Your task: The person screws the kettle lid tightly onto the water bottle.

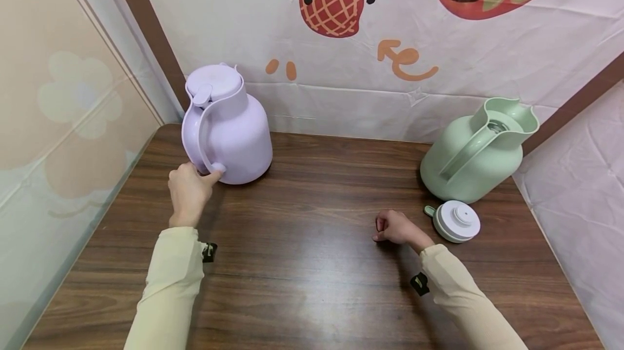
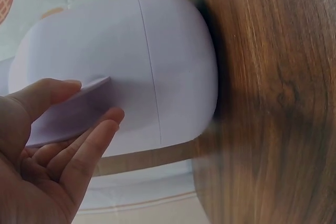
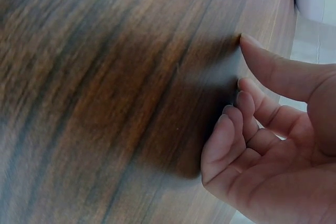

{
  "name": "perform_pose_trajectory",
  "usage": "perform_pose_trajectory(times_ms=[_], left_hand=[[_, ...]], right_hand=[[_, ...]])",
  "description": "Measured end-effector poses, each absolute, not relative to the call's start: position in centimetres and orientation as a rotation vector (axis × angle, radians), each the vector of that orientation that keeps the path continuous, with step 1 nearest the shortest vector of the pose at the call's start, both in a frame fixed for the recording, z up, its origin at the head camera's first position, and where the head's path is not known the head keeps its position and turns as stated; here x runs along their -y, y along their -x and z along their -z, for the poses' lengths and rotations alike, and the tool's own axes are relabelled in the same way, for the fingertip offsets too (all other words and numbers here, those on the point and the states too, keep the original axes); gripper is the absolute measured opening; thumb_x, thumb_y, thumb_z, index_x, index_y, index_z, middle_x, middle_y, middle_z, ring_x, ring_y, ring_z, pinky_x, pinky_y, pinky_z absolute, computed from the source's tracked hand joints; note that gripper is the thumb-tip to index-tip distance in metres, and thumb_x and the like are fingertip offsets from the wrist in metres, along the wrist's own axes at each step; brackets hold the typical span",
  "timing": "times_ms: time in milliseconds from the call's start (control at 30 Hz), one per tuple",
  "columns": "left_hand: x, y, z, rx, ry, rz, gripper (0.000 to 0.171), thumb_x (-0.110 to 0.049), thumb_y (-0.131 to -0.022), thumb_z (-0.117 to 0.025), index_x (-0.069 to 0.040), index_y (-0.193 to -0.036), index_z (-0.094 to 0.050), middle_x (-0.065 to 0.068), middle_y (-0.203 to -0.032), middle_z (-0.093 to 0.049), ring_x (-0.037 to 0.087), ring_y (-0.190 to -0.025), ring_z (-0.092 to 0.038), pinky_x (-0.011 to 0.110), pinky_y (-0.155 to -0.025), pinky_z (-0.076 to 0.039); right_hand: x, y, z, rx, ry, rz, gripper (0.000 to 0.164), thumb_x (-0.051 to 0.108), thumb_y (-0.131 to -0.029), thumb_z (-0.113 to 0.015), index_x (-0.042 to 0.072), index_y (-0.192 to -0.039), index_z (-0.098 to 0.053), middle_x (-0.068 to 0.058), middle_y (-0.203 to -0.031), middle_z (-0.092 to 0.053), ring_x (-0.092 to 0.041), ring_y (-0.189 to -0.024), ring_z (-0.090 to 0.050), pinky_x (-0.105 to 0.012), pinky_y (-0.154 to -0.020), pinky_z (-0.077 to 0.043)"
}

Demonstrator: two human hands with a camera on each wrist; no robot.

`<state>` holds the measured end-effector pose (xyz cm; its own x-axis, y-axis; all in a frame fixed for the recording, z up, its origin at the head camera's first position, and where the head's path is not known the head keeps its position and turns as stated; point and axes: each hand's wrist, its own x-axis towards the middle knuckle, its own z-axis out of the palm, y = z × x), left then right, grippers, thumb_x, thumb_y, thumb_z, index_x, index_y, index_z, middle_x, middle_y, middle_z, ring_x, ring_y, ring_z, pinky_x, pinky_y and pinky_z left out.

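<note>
A lilac vacuum jug (image 1: 239,133) stands upright at the back left, its lid (image 1: 214,82) in place. My left hand (image 1: 190,190) is at the lower end of the jug's handle. In the left wrist view the thumb (image 2: 58,90) lies along one side of that handle, with the fingers curled round the other. My right hand (image 1: 394,228) is low over the table, fingers loosely curled around nothing. To its right lies a removed lid (image 1: 458,221), its white underside up. Behind that stands a green vacuum jug (image 1: 470,160) with an uncovered mouth.
The brown wood-grain table (image 1: 302,263) extends beneath both hands. A printed fabric backdrop (image 1: 341,101) hangs along its rear edge, close behind the two jugs. More fabric panels flank the table on the left and right.
</note>
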<state>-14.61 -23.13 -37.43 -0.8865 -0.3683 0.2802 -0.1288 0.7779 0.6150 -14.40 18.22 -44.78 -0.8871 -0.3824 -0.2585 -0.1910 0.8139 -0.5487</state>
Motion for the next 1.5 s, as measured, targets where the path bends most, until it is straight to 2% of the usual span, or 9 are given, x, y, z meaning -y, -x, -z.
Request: perform_pose_trajectory(times_ms=[367,767,1500], left_hand=[[24.1,15.8,37.5,2.59,-0.38,0.859,0.042,-0.027,-0.075,-0.071,0.013,-0.069,-0.061,0.028,-0.064,-0.058,0.043,-0.063,-0.051,0.05,-0.061,-0.04],[24.6,17.1,37.0,2.641,-0.448,0.883,0.047,-0.031,-0.076,-0.07,0.015,-0.084,-0.062,0.033,-0.081,-0.06,0.05,-0.08,-0.053,0.052,-0.07,-0.04],[25.1,17.4,37.2,2.677,-0.453,0.889,0.047,-0.033,-0.079,-0.068,0.014,-0.084,-0.061,0.033,-0.084,-0.06,0.05,-0.082,-0.053,0.053,-0.07,-0.039]], right_hand=[[-18.2,14.4,44.9,-2.645,0.431,0.758,0.026,0.011,-0.071,-0.077,0.006,-0.067,-0.051,0.001,-0.064,-0.044,-0.014,-0.061,-0.042,-0.028,-0.059,-0.034],[-18.3,14.4,44.9,-2.649,0.433,0.769,0.026,0.01,-0.07,-0.077,0.006,-0.068,-0.051,0.001,-0.063,-0.045,-0.014,-0.06,-0.042,-0.028,-0.057,-0.034],[-18.3,14.4,45.1,-2.641,0.408,0.768,0.027,0.011,-0.071,-0.076,0.008,-0.067,-0.05,0.001,-0.062,-0.044,-0.014,-0.059,-0.041,-0.028,-0.056,-0.034]])
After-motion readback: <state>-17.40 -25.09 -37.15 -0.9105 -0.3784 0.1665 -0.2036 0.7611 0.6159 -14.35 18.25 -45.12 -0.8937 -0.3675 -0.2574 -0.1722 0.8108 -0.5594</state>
